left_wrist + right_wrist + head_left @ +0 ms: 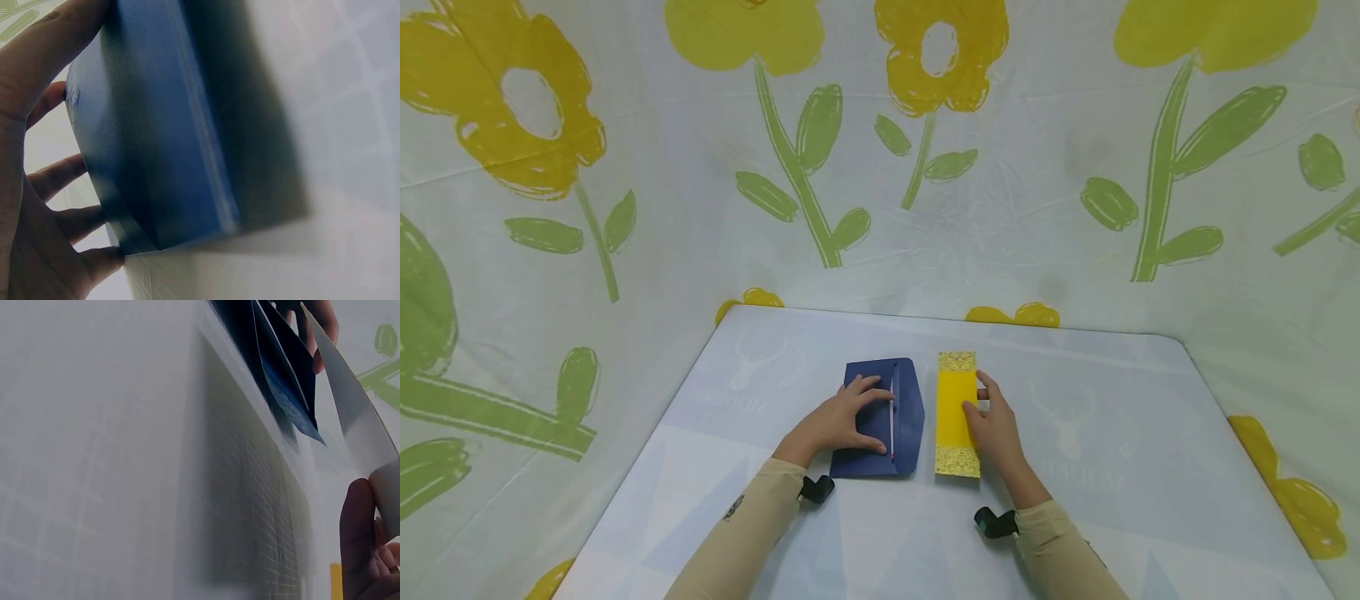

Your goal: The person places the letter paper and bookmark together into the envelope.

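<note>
A dark blue envelope (865, 421) lies on the table left of centre, its flap (912, 417) folded out to the right. A thin pale line runs along its mouth. My left hand (842, 421) rests across the envelope with fingers spread, the fingertips and thumb near the mouth. In the right wrist view the envelope's (290, 394) layers stand apart. My right hand (996, 421) pinches the right edge of a long yellow card (957, 408) with patterned gold ends, thumb on its front face. The card's pale back (356, 412) shows in the right wrist view.
A pale blue and white cover with faint deer prints lies over the table (1075, 392). Behind and beside it hangs a white curtain (1000, 250) with yellow flowers and green leaves. Small black cameras (996, 522) sit at both wrists.
</note>
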Available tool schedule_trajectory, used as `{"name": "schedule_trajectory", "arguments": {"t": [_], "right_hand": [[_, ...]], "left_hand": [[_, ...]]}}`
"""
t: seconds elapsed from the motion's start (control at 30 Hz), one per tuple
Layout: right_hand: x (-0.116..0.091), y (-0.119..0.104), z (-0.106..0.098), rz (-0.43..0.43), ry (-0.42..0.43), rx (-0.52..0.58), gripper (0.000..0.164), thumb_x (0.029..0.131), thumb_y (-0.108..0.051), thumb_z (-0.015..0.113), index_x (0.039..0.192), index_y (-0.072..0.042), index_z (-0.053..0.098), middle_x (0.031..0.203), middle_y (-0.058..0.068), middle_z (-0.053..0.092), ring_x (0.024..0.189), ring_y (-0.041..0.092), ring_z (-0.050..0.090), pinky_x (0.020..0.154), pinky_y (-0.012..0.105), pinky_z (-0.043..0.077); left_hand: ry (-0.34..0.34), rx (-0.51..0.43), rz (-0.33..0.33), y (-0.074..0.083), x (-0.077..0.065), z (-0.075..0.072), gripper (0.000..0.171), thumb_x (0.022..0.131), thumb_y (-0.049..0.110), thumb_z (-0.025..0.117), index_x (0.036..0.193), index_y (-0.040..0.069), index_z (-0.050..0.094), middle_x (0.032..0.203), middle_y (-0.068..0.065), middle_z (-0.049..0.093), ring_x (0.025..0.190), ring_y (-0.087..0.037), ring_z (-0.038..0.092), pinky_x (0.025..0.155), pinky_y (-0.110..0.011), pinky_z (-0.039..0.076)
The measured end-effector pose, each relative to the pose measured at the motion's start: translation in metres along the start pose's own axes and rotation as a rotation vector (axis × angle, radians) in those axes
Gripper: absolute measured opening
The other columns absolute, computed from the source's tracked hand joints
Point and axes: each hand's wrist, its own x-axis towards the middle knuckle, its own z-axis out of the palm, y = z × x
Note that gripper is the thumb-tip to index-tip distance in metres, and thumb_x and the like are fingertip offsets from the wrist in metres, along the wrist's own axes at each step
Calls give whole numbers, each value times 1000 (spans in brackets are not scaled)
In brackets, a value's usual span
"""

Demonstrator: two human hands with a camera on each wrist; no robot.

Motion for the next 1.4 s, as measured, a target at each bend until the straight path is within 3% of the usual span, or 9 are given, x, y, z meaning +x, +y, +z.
{"name": "schedule_trajectory", "arguments": {"t": [1.4], "right_hand": [[-2, -11, 25, -59, -53, -45, 59, 92, -18, 56, 144, -22, 30, 115, 8, 51, 70, 18, 55, 63, 26, 49]], "left_hand": [[-6, -10, -12, 1, 0, -1, 84, 57, 76, 66, 133, 51, 38, 153, 4, 19, 140, -36, 10, 101, -63, 26]]}}
